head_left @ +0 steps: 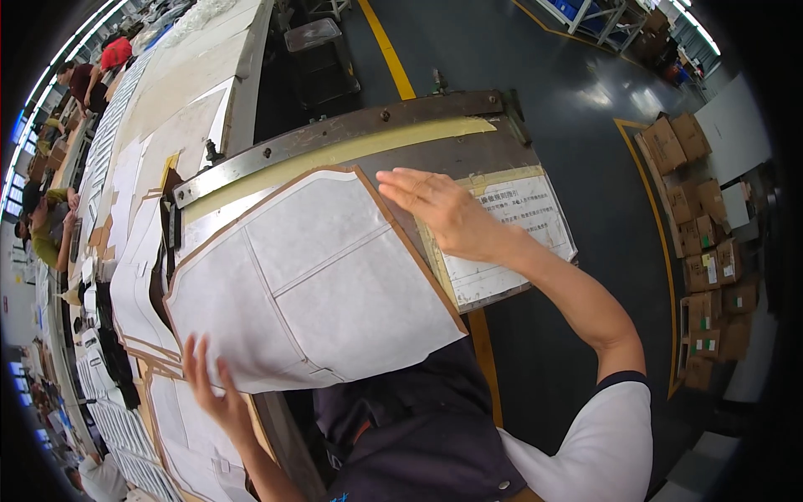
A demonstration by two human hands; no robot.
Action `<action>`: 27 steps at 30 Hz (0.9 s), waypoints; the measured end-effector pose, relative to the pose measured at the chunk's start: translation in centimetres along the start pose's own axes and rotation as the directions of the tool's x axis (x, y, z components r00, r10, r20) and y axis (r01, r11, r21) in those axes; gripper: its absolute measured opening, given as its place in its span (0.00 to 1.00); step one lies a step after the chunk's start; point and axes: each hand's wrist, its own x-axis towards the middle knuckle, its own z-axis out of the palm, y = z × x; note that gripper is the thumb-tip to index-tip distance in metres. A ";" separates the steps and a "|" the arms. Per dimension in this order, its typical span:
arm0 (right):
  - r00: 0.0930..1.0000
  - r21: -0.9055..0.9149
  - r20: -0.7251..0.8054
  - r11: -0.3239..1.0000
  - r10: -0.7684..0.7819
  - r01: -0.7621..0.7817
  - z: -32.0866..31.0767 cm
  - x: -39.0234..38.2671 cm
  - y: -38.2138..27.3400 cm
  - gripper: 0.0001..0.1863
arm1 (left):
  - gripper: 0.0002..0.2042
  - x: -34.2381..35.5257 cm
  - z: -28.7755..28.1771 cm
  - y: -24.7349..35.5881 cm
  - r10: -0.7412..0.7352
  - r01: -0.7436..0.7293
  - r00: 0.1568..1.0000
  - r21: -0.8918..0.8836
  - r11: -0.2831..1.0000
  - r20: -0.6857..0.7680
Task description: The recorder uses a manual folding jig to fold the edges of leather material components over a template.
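A large white sheet panel [343,259] with brown edging and seam lines lies partly on a metal worktable [401,163]; its near edge hangs over my dark apron. My left hand [216,393] is at the panel's lower left corner, fingers spread and slightly blurred, touching or just over its edge. My right hand [439,213] is beside the panel's upper right edge, with fingers stretched out and holding nothing. Whether its fingertips touch the brown edging, I cannot tell. A long metal bar [326,142] crosses the far side of the worktable, with a yellow strip along it.
Similar brown-edged panels [180,418] are piled at the left. A printed sheet [506,238] covers the worktable's right side. Beyond stands a grey bin [316,50]. Cardboard boxes [703,209] are stacked at right. Other people [50,222] work along the far left tables.
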 end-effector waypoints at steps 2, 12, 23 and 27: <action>0.995 -0.155 0.006 0.983 -0.096 0.095 0.7 -0.1 -0.5 0.31 | 0.19 -3.6 -2.5 -4.7 -0.166 0.178 0.978 0.086 0.980 -0.129; 0.997 0.054 -0.069 0.998 0.030 -0.026 0.3 -1.6 0.2 0.12 | 0.25 -8.3 -2.0 -9.1 -0.550 0.527 0.829 -0.473 0.706 0.103; 0.745 0.199 0.410 0.745 0.527 -0.637 -1.2 4.7 0.1 0.09 | 0.24 -8.5 -0.8 -9.4 -0.594 0.563 0.785 -0.598 0.570 0.173; 0.743 0.223 0.455 0.745 0.490 -0.628 -1.2 4.9 0.2 0.09 | 0.21 -8.6 -1.3 -9.5 -0.609 0.557 0.776 -0.627 0.544 0.160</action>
